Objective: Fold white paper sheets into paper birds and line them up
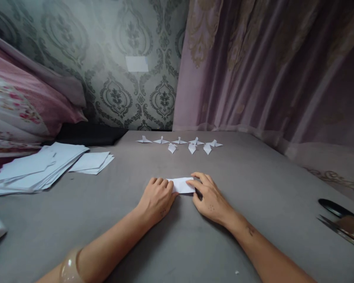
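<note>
A small folded sheet of white paper lies at the middle of the grey table, wider than it is deep. My left hand is closed over the paper's left end, its fingers curled and hiding that end. At the right end, my right hand touches the sheet, with the index finger on its top and the thumb near the lower corner; these fingers are curved and apart. Beyond both hands stand several folded white paper birds in a row, with three more folded pieces in front of them.
Stacked white sheets lie at the left, beside a smaller pile of cut squares. Behind them is a folded black cloth. Scissors rest at the right edge. A curtain hangs along the right side.
</note>
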A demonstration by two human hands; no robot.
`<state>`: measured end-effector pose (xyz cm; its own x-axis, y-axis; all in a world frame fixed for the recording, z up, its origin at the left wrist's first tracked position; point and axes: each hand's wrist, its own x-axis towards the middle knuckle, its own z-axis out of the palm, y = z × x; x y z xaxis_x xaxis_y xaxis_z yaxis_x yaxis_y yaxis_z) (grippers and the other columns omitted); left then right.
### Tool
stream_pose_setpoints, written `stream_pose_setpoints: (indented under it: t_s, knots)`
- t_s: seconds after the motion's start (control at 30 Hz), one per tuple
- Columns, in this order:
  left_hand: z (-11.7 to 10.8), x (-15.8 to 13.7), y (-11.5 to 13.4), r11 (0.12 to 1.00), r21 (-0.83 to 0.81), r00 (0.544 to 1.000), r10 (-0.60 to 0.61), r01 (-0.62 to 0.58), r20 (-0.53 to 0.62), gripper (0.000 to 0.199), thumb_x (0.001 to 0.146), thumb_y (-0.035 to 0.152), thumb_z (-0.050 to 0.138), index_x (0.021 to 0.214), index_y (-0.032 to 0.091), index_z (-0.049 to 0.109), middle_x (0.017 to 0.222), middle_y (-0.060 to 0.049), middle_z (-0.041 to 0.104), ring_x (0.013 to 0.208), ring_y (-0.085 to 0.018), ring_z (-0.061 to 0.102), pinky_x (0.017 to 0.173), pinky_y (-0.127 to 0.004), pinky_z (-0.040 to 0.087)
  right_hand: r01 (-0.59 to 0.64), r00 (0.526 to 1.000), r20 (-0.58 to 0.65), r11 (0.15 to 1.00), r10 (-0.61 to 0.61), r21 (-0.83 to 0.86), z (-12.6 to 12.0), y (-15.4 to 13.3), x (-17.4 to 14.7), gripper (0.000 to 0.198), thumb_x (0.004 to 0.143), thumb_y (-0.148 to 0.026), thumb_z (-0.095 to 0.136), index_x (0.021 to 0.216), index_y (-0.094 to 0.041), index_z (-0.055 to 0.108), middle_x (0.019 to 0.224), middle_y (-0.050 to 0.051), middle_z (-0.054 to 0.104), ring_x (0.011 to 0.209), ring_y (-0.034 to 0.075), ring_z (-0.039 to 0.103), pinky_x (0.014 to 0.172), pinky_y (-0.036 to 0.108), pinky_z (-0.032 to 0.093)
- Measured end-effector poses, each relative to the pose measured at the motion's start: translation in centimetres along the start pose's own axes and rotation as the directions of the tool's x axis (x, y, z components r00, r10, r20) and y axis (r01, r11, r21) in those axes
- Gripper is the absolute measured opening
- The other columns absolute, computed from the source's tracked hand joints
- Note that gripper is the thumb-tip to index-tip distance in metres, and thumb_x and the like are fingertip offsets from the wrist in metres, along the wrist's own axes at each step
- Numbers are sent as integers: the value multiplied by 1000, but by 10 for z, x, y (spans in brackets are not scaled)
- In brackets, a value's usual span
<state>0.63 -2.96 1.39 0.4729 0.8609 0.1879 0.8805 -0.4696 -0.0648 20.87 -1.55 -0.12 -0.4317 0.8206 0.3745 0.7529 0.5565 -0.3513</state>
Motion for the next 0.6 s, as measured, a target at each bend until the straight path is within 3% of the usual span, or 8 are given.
stream_pose_setpoints:
  t_s: [0.17, 0.23, 0.3, 0.37, 0.43, 0.5, 0.53, 0.6]
  knots:
    - [1, 1, -2, 997, -72, 992, -18, 9, -123, 42, 93, 47, 35, 94, 14, 61, 87, -13, 65, 86, -27, 57, 78, -41, 38, 83, 995, -60, 996, -84, -17, -2, 2, 4, 28, 84, -7, 47, 100, -22, 65, 120, 8, 55, 111, 22, 49, 94, 39, 42]
    - [-1, 0, -2, 980, -198, 979, -28, -12, -202, 36, 93, 44, 39, 99, 17, 62, 95, -12, 65, 92, -27, 56, 81, -41, 37, 122, 988, -91, 993, -122, 1, -9, -5, 5, 25, 86, -8, 46, 96, -22, 64, 117, 8, 58, 109, 22, 51, 92, 39, 42]
    - [-6, 0, 1, 905, -426, 966, -113, 3, -232, 31, 92, 39, 42, 95, 19, 65, 94, -9, 65, 90, -24, 55, 81, -38, 37, 122, 985, -131, 989, -110, 86, -16, -13, 6, 20, 89, -12, 46, 94, -22, 62, 106, 5, 62, 101, 20, 56, 90, 37, 43]
    - [-11, 0, 6, 658, -745, 953, -281, 105, -114, 31, 90, 40, 45, 87, 18, 67, 81, -6, 65, 79, -21, 57, 73, -33, 40, 42, 974, -227, 970, 14, 241, -22, -18, 6, 17, 90, -18, 48, 103, -24, 58, 97, 3, 64, 92, 17, 59, 85, 34, 47]
    - [-15, 1, 13, 178, -957, 914, -376, 230, 150, 31, 84, 44, 54, 88, 16, 67, 75, -5, 64, 69, -18, 57, 63, -28, 42, -27, 928, -339, 935, 154, 352, -24, -19, 6, 27, 89, -19, 49, 115, -24, 51, 99, 4, 63, 91, 16, 60, 84, 33, 48]
    - [-14, 3, 17, -257, -924, 868, -343, 281, 360, 31, 77, 42, 64, 92, 15, 64, 77, -5, 65, 66, -17, 59, 60, -27, 44, -23, 892, -419, 942, 170, 334, -23, -16, 6, 37, 86, -13, 48, 122, -24, 47, 106, 5, 60, 98, 18, 58, 88, 35, 48]
    - [-13, 4, 17, -389, -877, 850, -322, 282, 416, 31, 73, 39, 68, 91, 15, 63, 77, -5, 66, 66, -17, 60, 60, -27, 45, 4, 893, -433, 959, 124, 283, -22, -15, 5, 41, 84, -9, 47, 123, -24, 47, 110, 6, 58, 102, 19, 56, 91, 37, 46]
    - [-9, 5, 17, -507, -820, 829, -312, 268, 464, 29, 69, 34, 73, 86, 13, 62, 75, -6, 65, 65, -16, 60, 61, -26, 46, 68, 919, -395, 984, 3, 166, -19, -14, 3, 48, 81, -3, 45, 123, -25, 49, 116, 8, 54, 110, 21, 51, 95, 39, 43]
